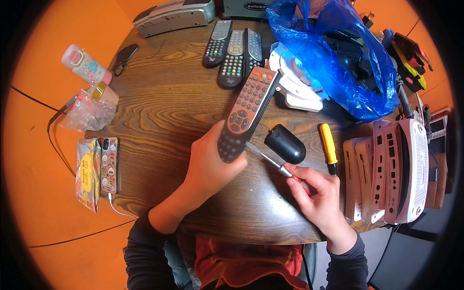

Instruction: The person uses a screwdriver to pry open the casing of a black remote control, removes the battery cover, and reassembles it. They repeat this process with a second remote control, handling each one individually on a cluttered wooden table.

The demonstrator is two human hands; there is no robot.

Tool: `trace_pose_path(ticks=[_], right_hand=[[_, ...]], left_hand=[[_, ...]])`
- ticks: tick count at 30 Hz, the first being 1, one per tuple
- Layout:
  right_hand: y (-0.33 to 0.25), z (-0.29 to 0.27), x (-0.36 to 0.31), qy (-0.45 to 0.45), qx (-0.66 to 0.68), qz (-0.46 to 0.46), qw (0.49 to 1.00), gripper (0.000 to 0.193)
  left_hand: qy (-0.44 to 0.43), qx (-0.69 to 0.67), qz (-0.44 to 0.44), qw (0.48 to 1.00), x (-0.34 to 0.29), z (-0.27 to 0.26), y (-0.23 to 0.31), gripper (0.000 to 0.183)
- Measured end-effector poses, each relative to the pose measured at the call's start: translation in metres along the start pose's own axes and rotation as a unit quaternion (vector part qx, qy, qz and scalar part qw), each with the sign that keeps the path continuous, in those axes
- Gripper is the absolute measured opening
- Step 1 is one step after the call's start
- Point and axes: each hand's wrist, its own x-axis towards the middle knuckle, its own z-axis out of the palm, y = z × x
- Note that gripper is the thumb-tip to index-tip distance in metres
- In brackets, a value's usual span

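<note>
Now 2 hands (209, 155), remote (248, 103), screwdriver (283, 169) at edge

Your remote (249, 99): plastic, smooth face. Your screwdriver (284, 170): smooth shiny metal shaft, red plastic handle. Black cover (286, 144) by you: plastic, glossy, smooth. Your table (164, 82): wood, bold grain, glossy where light hits. Blue bag (367, 107): thin plastic, crinkled, shiny. Your sleeves (150, 253): dark cloth, matt. White boxes (414, 169): smooth plastic, low sheen.

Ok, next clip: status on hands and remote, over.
Left hand gripping remote. Right hand holding screwdriver, tip at remote's edge. Black curved piece beside shaft, apparently not blocking.
</note>
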Motion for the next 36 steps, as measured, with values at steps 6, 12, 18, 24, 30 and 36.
trace_pose_path(ticks=[6, 12, 18, 24, 30, 36], right_hand=[[0.002, -0.003, 0.001, -0.040, 0.005, 0.035, 0.999, 0.020], [0.009, 0.010, -0.002, -0.010, -0.043, -0.042, 0.998, 0.020], [0.008, 0.012, -0.002, 0.002, -0.018, -0.030, 0.999, 0.021], [0.012, 0.010, 0.000, -0.024, 0.153, 0.071, 0.985, 0.012], [0.016, 0.009, 0.002, -0.091, 0.445, 0.249, 0.855, 0.013], [0.010, 0.007, 0.001, -0.030, 0.480, 0.153, 0.863, 0.017]], left_hand=[[0.043, 0.090, 0.043, 0.994, 0.001, 0.003, -0.001, 0.042], [0.042, 0.123, 0.041, 0.991, 0.001, 0.001, -0.007, 0.053], [0.060, 0.067, 0.068, 0.994, 0.002, 0.000, -0.007, 0.052], [0.069, 0.131, 0.075, 0.986, 0.000, 0.004, -0.011, 0.055], [0.057, 0.123, 0.070, 0.988, 0.001, 0.005, -0.007, 0.059], [-0.080, -0.352, -0.066, 0.930, 0.008, 0.004, -0.005, 0.053]])
